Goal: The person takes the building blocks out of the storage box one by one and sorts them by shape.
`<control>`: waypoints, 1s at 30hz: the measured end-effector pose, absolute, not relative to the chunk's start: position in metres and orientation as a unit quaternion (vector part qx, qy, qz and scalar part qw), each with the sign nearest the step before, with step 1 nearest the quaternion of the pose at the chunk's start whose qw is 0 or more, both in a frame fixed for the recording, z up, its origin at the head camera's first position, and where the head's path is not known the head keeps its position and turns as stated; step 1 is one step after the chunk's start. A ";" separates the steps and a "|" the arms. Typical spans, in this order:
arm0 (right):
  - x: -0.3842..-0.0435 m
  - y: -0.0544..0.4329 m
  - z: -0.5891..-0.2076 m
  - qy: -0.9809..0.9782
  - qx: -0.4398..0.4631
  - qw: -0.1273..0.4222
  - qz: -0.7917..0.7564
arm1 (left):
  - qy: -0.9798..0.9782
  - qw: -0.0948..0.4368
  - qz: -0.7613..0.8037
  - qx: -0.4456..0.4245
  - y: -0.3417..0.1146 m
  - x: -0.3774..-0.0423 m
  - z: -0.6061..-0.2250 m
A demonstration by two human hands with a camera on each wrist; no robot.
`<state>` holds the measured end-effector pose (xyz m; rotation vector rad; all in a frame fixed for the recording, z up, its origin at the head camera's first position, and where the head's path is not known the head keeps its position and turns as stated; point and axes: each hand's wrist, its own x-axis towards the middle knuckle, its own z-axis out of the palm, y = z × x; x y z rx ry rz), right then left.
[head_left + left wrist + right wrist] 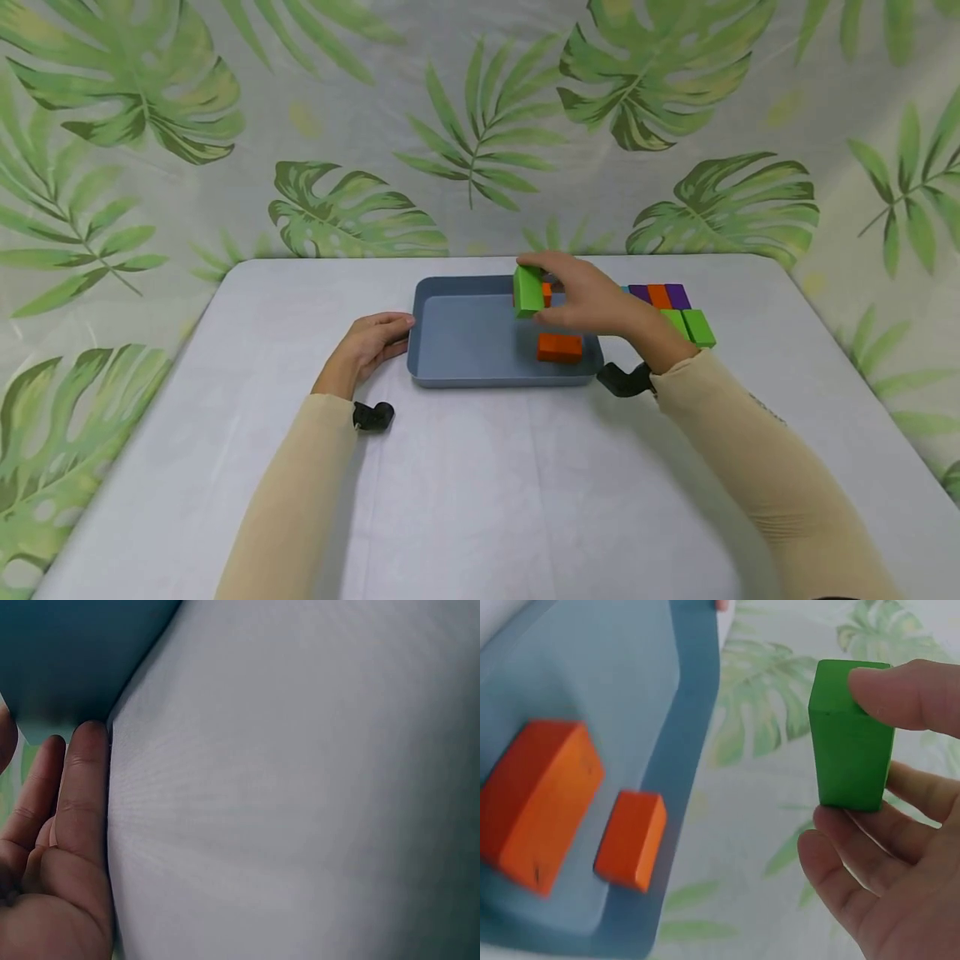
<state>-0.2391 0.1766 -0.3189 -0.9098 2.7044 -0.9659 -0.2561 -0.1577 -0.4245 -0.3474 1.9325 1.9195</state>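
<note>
My right hand [592, 292] pinches a green block [528, 292] between thumb and fingers, raised above the far right part of a blue-grey tray [465, 382]. In the right wrist view the thumb lies on one end of the green block [851, 750], with fingertips at the opposite end. Inside the tray, an orange block [559, 348] lies near the front right; a second orange block [631, 838] sits farther back, partly hidden in the head view. At the tray's left side, my left hand [375, 337] touches the outer wall with straight fingers [84, 787].
Right of the tray, partly behind my right hand, stand several more blocks: purple [677, 296], orange [659, 296] and green [699, 328] among them. A white cloth [450, 483] covers the table, and a leaf-patterned curtain [480, 125] hangs behind it.
</note>
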 end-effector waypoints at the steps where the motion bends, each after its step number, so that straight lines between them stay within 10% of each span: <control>1: -0.238 0.181 -0.318 0.896 -0.297 0.066 -0.325 | 0.691 0.196 0.685 -0.124 -0.158 -0.256 -0.424; 30: -0.217 0.320 -0.338 0.943 -0.166 0.015 -0.286 | 0.688 0.197 0.688 -0.121 -0.157 -0.257 -0.425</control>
